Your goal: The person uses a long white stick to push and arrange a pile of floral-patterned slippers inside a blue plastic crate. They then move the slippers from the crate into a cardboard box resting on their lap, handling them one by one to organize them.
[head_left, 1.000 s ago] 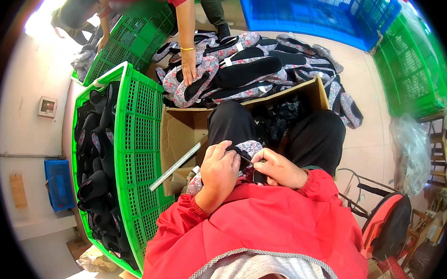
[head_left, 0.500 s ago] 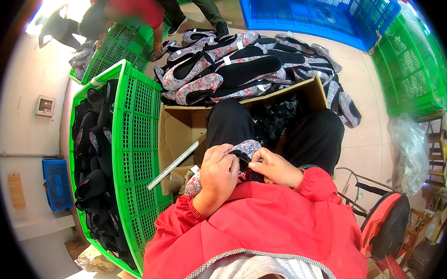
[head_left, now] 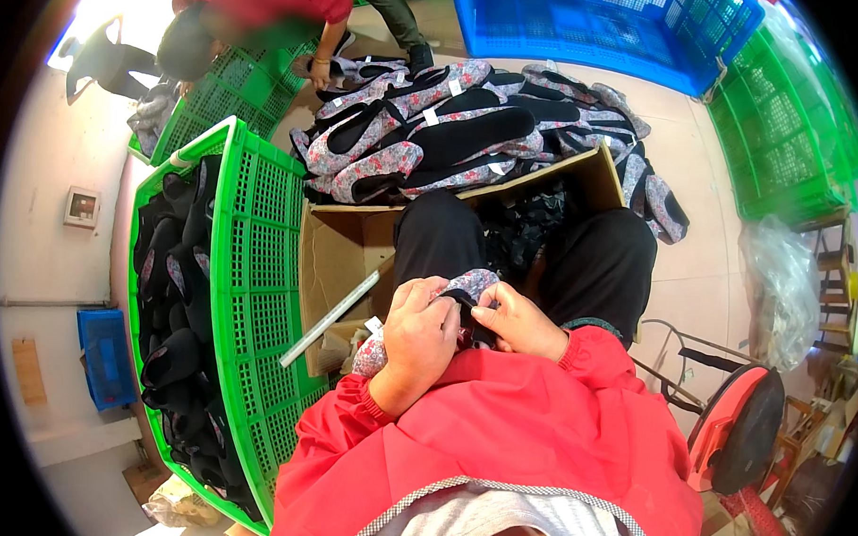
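Note:
I hold a floral-patterned slipper with a black lining over my lap. My left hand wraps around its near side, gripping the fabric. My right hand pinches the slipper's opening with fingertips, close against the left hand. A small white tag sticks out by my left thumb. Red jacket sleeves cover both forearms. My black-trousered knees sit just beyond the hands.
An open cardboard box with dark slippers stands between my legs. A green crate full of slippers is at my left. A slipper pile lies on the floor ahead, where another person's hand reaches. Blue crate and green crates stand beyond.
The other person at the far pile has shifted left and bent lower, their arm pulled back from the pile's middle. My hands stay on the slipper with only small finger movements.

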Action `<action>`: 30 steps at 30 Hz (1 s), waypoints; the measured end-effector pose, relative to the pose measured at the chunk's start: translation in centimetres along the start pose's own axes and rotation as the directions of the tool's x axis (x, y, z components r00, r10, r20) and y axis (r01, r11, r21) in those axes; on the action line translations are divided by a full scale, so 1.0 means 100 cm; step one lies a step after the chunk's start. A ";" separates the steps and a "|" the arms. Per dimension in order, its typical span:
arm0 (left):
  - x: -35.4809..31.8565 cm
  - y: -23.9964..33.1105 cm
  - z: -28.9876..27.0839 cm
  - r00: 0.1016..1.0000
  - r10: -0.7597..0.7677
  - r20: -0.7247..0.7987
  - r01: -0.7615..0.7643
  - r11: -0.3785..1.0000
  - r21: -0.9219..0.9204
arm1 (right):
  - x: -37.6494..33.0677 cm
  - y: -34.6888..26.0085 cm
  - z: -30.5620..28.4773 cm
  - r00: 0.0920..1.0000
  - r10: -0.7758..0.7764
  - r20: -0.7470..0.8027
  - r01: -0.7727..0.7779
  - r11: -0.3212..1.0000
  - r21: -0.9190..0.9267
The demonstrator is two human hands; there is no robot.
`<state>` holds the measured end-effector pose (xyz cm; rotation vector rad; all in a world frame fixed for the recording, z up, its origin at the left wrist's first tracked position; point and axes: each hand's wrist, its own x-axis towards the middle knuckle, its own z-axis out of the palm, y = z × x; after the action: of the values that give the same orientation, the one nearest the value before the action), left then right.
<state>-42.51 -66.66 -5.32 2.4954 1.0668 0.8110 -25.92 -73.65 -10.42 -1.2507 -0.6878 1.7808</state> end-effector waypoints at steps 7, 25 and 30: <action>0.028 0.014 -0.044 0.991 0.117 0.071 -0.116 0.993 -0.010 | -0.017 -0.003 -0.014 0.992 -0.042 0.116 0.032 0.996 0.086; 0.084 -0.021 -0.018 0.855 0.318 0.409 -0.207 0.933 -0.293 | -0.041 0.031 -0.027 0.968 -0.229 0.099 0.164 0.885 0.436; 0.065 -0.016 -0.014 0.817 0.275 0.506 -0.123 0.942 -0.312 | -0.026 0.039 -0.031 0.952 -0.290 0.096 0.270 0.947 0.176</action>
<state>-40.61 -60.76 -2.52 2.3991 0.4642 0.2252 -23.85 -77.92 -13.36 -0.8933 -0.7350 1.6479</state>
